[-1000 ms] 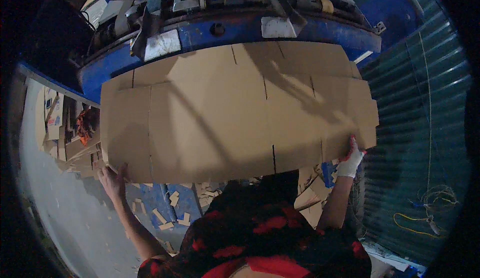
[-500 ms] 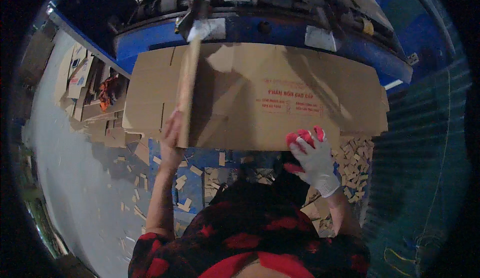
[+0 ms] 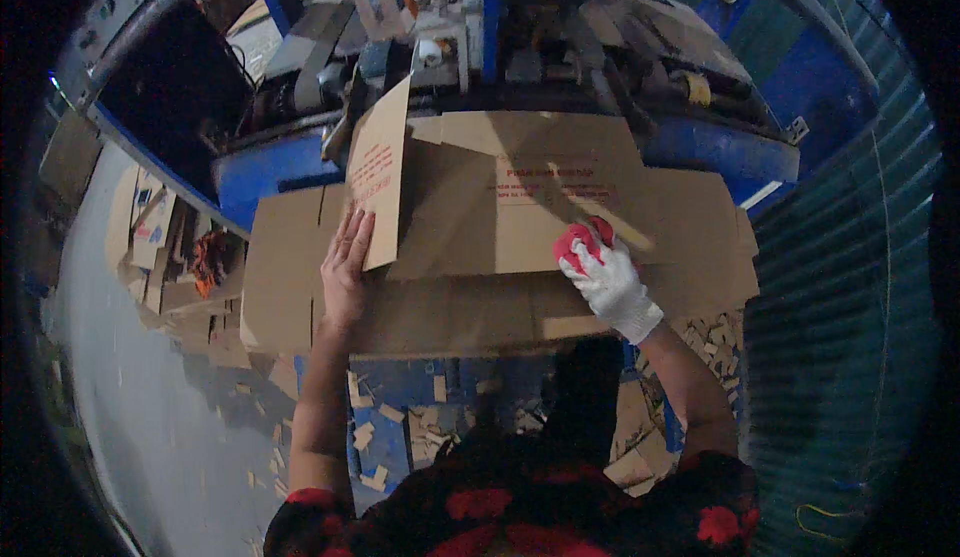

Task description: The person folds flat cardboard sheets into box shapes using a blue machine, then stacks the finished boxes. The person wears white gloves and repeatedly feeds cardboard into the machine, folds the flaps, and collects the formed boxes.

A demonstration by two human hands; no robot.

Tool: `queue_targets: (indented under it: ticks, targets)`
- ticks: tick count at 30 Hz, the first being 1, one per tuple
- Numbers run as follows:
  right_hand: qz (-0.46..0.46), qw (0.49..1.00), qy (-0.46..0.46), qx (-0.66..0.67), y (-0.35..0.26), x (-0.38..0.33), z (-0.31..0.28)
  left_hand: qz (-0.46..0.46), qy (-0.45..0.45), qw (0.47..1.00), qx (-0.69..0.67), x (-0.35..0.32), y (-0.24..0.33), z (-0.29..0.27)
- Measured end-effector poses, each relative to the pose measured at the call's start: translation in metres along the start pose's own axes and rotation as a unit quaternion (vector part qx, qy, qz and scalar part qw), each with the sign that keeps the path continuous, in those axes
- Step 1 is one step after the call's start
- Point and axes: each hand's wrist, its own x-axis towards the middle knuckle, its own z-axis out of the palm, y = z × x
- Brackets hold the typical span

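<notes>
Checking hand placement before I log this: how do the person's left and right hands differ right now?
The left hand is bare; the right hand wears a white glove with red fingertips. The left hand rests at the lower edge of a raised cardboard flap; the right hand presses flat on the folded cardboard sheet. Both lie on cardboard at the blue machine.

A flat cardboard sheet (image 3: pixel 470 297) lies across the front edge of the machine (image 3: pixel 520 47), which stands behind it. A raised flap (image 3: pixel 378 177) stands up from the sheet's left part. The left hand (image 3: pixel 347 267) rests on the sheet, touching the flap's lower edge; the right hand (image 3: pixel 603 269) presses on the sheet to the right. Cardboard scraps (image 3: pixel 400 427) lie on the floor below the sheet, and stacked cardboard (image 3: pixel 150 237) sits further left
</notes>
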Motion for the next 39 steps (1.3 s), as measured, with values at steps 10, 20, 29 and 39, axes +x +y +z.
queue_targets:
  ticks: [10,20,29,39]
  targets:
    - [0.012,0.995,0.018,-0.099,0.111,0.123,0.08,0.086,0.011,0.981,0.172,0.138,-0.09,0.093]
    - [0.199,0.977,0.079,0.025,0.138,0.094,0.061,0.044,-0.07,0.997,-0.002,0.106,-0.119,0.095]
    - [0.591,0.776,-0.051,-0.214,0.224,-0.141,0.002,-0.227,-0.141,0.896,0.355,-0.065,-0.175,0.019]
    - [0.775,0.619,0.123,0.034,0.255,-0.214,0.022,-0.373,-0.168,0.86,0.306,-0.024,-0.082,0.011]
